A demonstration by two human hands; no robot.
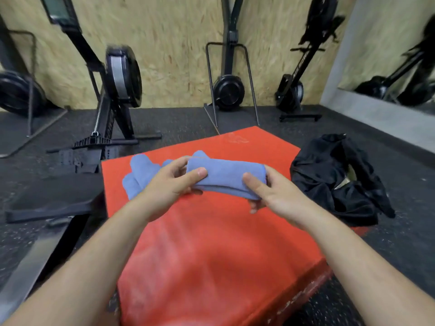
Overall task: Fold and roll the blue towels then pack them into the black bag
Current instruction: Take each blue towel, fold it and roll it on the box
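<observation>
Since a loose roll would likely unwind, the rolled towel [226, 177] is gripped at both ends by the left hand [168, 185] and right hand [273, 192] above the surface [211, 243]. Other towels [138, 175] are left at its far left corner, and the black bag [329, 180] is kept on the floor [400, 243] beside its right edge.

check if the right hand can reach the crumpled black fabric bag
Probably yes: the black fabric bag lies just right of the right hand, nothing between, though that hand grips the rolled blue towel.
</observation>
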